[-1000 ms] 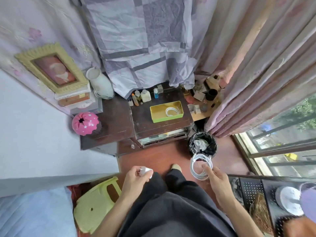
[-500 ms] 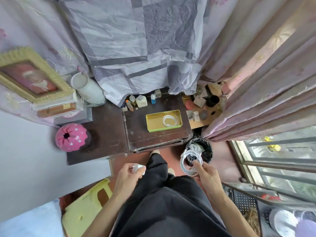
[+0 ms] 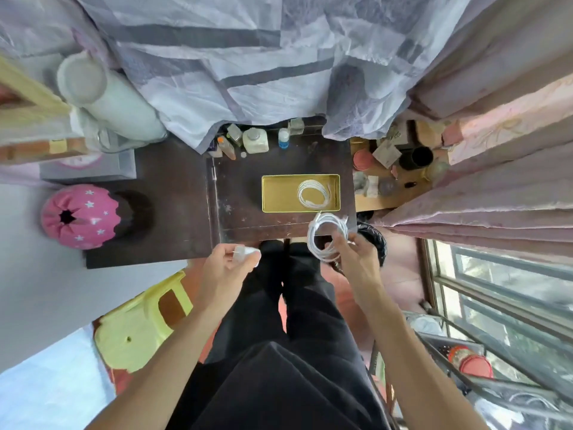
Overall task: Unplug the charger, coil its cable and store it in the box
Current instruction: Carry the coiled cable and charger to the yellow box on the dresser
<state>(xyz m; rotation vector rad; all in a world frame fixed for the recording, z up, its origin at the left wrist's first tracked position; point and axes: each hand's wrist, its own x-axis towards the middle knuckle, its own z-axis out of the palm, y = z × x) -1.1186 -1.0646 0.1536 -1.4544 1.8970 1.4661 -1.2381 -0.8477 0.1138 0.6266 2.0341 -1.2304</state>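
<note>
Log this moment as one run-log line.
left hand: grips charger plug | right hand: holds coiled cable | yellow box: open on desk, another white coil inside | status: not yet stored

Curled left grip (image 3: 230,264), pinching right grip (image 3: 356,259)

Soft daylight enters from the window (image 3: 502,293) at right; edges bend strongly, perhaps slightly motion-blurred.

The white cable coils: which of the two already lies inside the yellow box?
The coil resting in the right half of the yellow box. The other coil is outside it, held by the right hand at the table's front edge.
</note>
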